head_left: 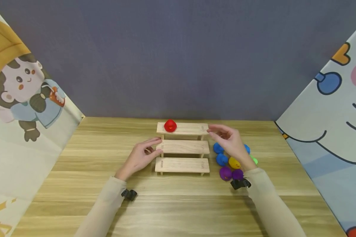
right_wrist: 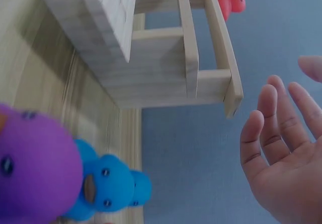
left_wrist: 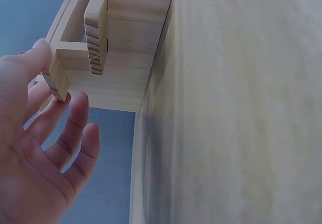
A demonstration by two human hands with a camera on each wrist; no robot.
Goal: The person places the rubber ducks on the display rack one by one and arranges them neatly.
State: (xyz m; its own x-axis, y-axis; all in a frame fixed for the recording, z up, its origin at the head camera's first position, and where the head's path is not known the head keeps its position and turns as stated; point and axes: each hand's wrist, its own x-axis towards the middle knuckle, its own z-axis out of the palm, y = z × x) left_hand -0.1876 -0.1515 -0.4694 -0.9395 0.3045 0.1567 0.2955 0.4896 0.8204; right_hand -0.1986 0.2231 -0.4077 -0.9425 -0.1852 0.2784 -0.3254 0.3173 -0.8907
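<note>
A three-step wooden stand [head_left: 184,147] stands on the table, with a red rubber duck [head_left: 170,126] on the left of its top step. My left hand [head_left: 140,156] holds the left end of the middle step; in the left wrist view its thumb [left_wrist: 37,58] lies on one side of the board and its fingers on the other. Beside the right end of the top step is my right hand [head_left: 229,140], its fingers loosely bent. The right wrist view shows a gap between that hand [right_wrist: 287,153] and the board, and nothing held.
Right of the stand, partly under my right forearm, sit several rubber ducks: blue [head_left: 222,159], yellow [head_left: 234,163], purple [head_left: 225,173] and green [head_left: 255,160]. A grey-blue panel [head_left: 178,59] rises behind the wood-grain table [head_left: 178,210]. Printed panels flank both sides.
</note>
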